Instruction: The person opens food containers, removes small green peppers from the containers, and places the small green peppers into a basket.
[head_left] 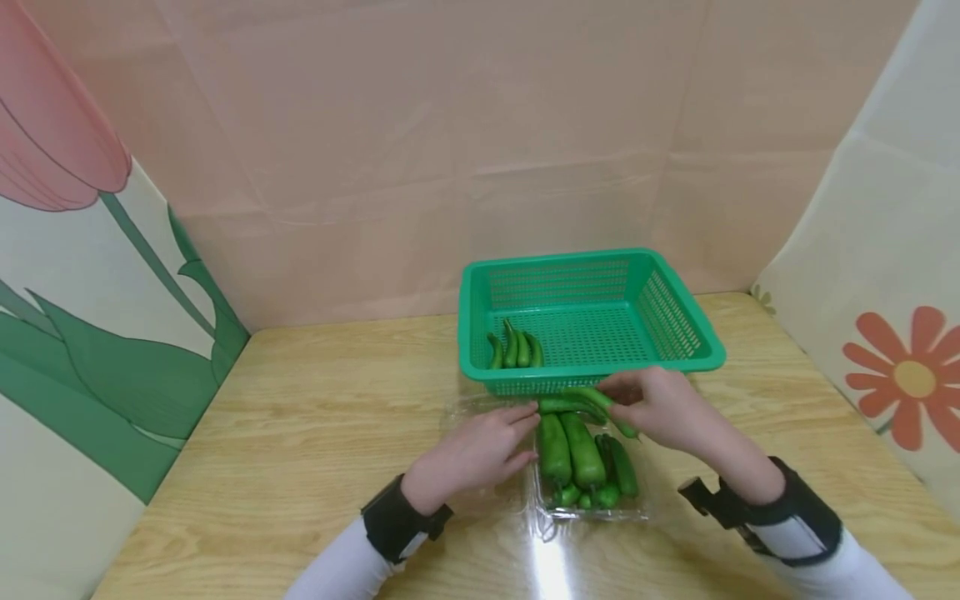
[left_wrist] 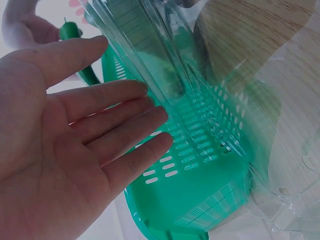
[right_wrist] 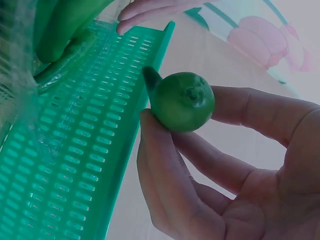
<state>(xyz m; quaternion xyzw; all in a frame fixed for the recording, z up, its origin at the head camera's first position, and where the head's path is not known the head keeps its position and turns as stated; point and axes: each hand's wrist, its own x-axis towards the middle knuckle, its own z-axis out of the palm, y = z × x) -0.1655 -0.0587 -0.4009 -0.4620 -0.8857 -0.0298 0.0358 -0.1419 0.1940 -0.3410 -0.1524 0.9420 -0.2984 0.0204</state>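
My right hand (head_left: 663,410) pinches a slim green chili pepper (right_wrist: 184,102) between thumb and fingertips, above a clear plastic box (head_left: 637,514). In the right wrist view the pepper's round stem end faces the camera. Several green peppers (head_left: 582,454) fill the box, with one more (head_left: 558,406) lying crosswise at its far end. My left hand (head_left: 476,446) is at the box's left side, its fingers extended and fingertips right at the rim. The left wrist view shows that palm (left_wrist: 55,145) holding nothing, beside the clear plastic wall (left_wrist: 150,65).
A green plastic basket (head_left: 592,371) with slotted sides stands just beyond the box. Several small chili peppers (head_left: 517,346) lie in its left corner. A wood-grain table (head_left: 300,442) carries everything, with a pink backdrop (head_left: 360,167) behind and flower-printed sheets (head_left: 915,379) at the sides.
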